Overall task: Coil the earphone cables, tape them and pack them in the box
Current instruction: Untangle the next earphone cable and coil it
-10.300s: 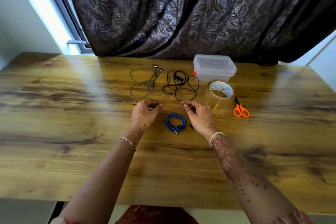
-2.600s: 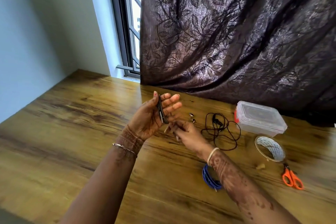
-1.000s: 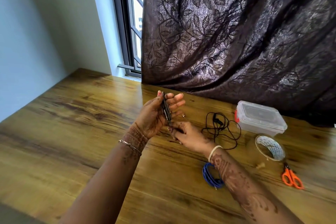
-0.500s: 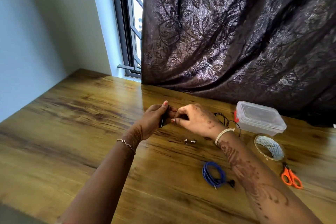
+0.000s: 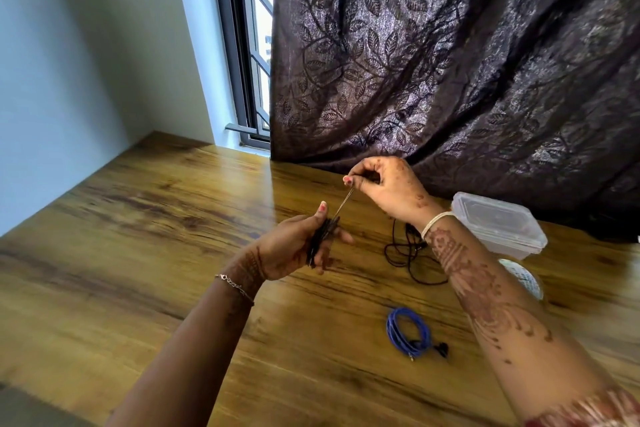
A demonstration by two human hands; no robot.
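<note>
Setting: wooden table (image 5: 138, 253) beside a curtained window.
Left hand (image 5: 298, 250): left of the lidded box (image 5: 498, 224), clamping a dark coiled cable (image 5: 320, 241).
Right hand (image 5: 388, 187): pinching the cable's free end taut.
Risk: loops may spring loose (grip slackening).

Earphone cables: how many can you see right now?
3. One bundle wound in the left hand, its end pulled by the right hand; a loose black cable beside the right forearm; a blue coil nearer the camera.
</note>
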